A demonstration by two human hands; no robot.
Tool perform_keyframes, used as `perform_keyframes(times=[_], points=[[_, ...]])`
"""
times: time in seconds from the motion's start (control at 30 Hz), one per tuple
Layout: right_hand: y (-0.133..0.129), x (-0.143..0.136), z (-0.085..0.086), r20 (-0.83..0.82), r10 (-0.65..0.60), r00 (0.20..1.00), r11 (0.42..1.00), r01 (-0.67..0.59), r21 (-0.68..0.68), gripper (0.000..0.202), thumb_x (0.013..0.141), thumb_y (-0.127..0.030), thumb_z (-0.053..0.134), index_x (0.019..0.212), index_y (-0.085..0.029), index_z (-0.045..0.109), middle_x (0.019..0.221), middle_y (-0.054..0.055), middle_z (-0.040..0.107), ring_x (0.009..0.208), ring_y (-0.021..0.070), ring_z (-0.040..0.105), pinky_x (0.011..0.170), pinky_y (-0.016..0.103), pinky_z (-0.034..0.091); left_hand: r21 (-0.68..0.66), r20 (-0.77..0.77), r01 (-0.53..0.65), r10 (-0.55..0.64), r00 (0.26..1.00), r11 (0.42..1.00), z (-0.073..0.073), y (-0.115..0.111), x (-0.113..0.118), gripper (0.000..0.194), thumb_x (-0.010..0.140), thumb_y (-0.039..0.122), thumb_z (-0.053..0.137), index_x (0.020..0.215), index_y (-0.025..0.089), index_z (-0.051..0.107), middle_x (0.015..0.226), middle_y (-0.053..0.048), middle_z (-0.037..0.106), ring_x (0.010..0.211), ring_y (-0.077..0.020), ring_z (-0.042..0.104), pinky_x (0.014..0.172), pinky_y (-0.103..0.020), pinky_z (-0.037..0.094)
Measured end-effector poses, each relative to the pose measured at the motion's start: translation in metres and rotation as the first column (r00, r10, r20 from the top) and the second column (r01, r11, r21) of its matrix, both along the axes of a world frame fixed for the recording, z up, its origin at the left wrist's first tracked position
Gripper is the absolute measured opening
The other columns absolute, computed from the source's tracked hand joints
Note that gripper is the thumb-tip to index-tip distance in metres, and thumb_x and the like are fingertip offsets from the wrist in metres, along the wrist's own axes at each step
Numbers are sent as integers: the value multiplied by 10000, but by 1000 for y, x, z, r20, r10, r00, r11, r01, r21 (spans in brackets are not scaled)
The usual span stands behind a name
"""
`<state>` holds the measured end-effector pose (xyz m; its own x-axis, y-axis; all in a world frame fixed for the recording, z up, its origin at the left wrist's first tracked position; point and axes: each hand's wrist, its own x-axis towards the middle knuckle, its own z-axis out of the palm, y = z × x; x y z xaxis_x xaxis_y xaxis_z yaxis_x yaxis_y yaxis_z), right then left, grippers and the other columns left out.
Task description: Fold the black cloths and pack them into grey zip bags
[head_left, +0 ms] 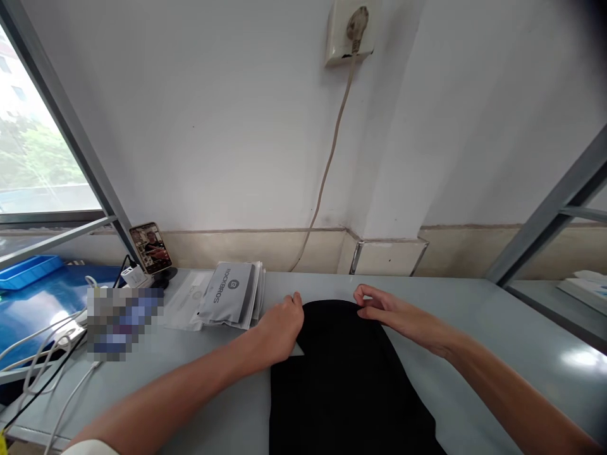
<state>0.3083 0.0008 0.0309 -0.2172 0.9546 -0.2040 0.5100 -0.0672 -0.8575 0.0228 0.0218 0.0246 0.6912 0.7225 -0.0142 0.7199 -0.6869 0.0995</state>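
Observation:
A black piece of cloth (351, 379) lies spread on the grey table, its rounded top pointing at the wall. Its left side has a notch, and its lower part runs out of the picture. My left hand (282, 325) is closed on the upper left edge of the cloth. At the upper right edge, my right hand (386, 313) has its thumb and index finger bent together on the fabric, with the other fingers curled loosely.
Grey packets (230, 294) in clear bags are stacked left of my left hand. Beyond them a phone (150, 248) leans on a stand, among white cables (47, 360). A blue tray (31, 272) is at far left. A plugged cord (329, 158) hangs down the wall.

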Motion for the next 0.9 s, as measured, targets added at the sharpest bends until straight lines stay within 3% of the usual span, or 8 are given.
perform_keyframes(times=[0.1,0.17,0.4,0.47,0.6,0.67,0.77,0.9], points=[[1,4,5,60,79,995,994,-83,66,191,937,-453,608,870,-279,648,892,0,640,865,221,553,800,346,447,16,86,-5,3,996,1000,-3,14,-2,196,799,1,547,953,103,612,910,-148,619,681,-244,615,584,-344,499],[2,5,9,122,72,990,991,-85,103,243,937,-498,601,898,-286,712,919,19,675,882,242,584,791,363,466,40,134,-8,2,991,999,0,25,-5,130,874,56,510,846,147,600,894,-130,608,685,-234,607,618,-353,504],[7,1,13,65,-162,985,953,139,269,484,933,-624,597,1292,-315,700,902,55,756,929,293,690,816,414,554,115,349,-126,79,934,985,34,57,0,257,1014,144,405,1013,148,662,865,-97,657,750,-222,636,707,-340,510],[8,-2,12,-30,-159,987,925,160,344,519,932,-625,612,1361,-337,653,1149,70,761,1103,307,686,930,426,564,142,403,-159,90,911,977,41,59,4,301,1045,158,362,1087,149,660,921,-87,683,786,-213,645,728,-330,511],[4,-2,15,-107,-119,987,871,155,465,527,934,-610,642,1415,-400,602,1603,5,502,1416,316,514,1113,424,496,217,511,-162,29,859,963,48,50,5,316,1052,151,377,1200,172,655,1162,-82,694,921,-207,664,798,-325,510],[-1,1,21,-68,-124,990,874,141,464,454,949,-617,620,1335,-385,677,1561,6,553,1340,314,581,1048,406,534,174,481,-94,-1,877,980,51,42,-2,308,1050,160,393,1145,188,685,1125,-66,710,910,-204,671,785,-319,504],[-9,9,30,29,-49,998,934,35,355,489,969,-674,542,916,-274,820,1262,73,761,1063,306,705,735,349,576,-13,349,78,-68,934,997,57,28,-19,220,1018,217,508,1069,224,722,1061,-46,732,908,-211,688,742,-305,490],[-13,12,33,160,54,986,987,-77,141,657,959,-729,492,647,-210,747,1125,108,807,731,227,685,523,309,454,-257,166,183,-144,976,949,58,16,-32,223,949,411,679,1102,256,725,1044,-38,746,879,-229,706,710,-302,497]])
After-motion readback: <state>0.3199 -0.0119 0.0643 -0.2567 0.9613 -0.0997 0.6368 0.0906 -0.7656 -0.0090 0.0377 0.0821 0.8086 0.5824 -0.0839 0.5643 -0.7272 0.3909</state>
